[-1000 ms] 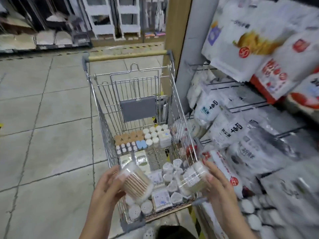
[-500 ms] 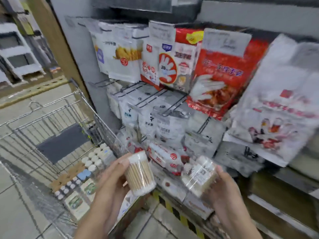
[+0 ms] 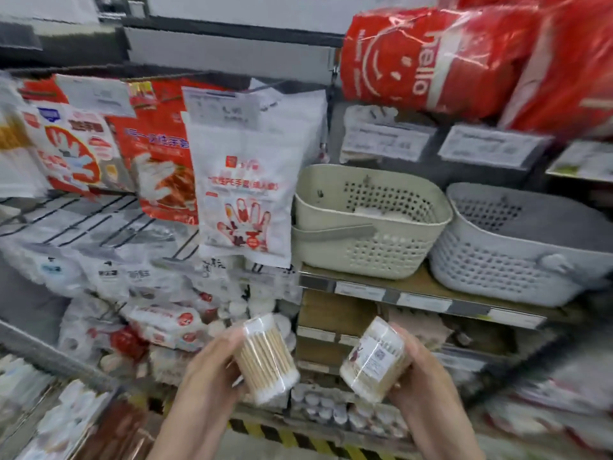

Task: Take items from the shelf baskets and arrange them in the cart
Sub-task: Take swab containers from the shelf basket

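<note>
Shelving now fills the view; the cart seen a second ago is gone from sight. Left hand (image 3: 205,370) still grips a swab tub (image 3: 265,358), right hand (image 3: 421,376) another tub (image 3: 373,360), fingers curled round each, both low before the shelf (image 3: 418,293). Above stand a beige basket (image 3: 365,224) and a grey basket (image 3: 517,254), beside hanging glove packs (image 3: 245,194).

Bright, even light; motion-blurred edges
</note>
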`<state>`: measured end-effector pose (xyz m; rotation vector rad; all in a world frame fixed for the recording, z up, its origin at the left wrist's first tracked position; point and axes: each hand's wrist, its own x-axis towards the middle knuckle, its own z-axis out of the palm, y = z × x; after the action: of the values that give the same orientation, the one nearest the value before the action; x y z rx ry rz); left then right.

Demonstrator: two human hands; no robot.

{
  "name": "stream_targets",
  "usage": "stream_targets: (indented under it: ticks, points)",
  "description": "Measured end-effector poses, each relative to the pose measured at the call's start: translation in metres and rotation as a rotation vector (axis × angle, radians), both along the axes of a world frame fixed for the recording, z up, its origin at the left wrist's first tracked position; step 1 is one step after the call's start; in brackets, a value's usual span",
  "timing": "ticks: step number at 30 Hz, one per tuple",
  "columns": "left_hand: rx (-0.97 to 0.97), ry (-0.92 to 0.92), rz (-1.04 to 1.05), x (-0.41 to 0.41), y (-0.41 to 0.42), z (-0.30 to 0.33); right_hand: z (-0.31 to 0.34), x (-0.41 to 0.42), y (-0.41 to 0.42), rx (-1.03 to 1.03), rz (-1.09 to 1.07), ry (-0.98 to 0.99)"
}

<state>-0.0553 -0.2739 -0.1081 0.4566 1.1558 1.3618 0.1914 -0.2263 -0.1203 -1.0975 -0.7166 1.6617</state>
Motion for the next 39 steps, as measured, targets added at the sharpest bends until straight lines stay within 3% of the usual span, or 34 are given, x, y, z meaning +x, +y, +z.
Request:
stream_targets:
  ticks: [8, 16, 21, 28, 34, 39]
  points:
    - [0.075, 0.035, -0.106, 0.067, 0.035, 0.022, 0.011, 0.085, 0.010, 0.080, -0.141, 0.034]
    - [0.246, 0.137, -0.102, 0.040, 0.099, 0.062, 0.045, 0.070, 0.057, 0.215, -0.136, 0.055]
    - [0.377, 0.302, -0.036, 0.040, 0.157, 0.096, 0.077, 0.058, 0.106, 0.332, -0.181, 0.080]
    - [0.403, 0.819, 0.034, 0.046, 0.232, 0.099, 0.091, 0.023, 0.166, 0.424, -0.221, -0.032]
    - [0.416, 1.186, -0.132, 0.046, 0.272, 0.093, 0.090, 0.008, 0.208, 0.461, -0.201, -0.169]
    - [0.425, 1.447, -0.204, 0.048, 0.282, 0.090, 0.095, -0.001, 0.249, 0.467, -0.119, -0.464]
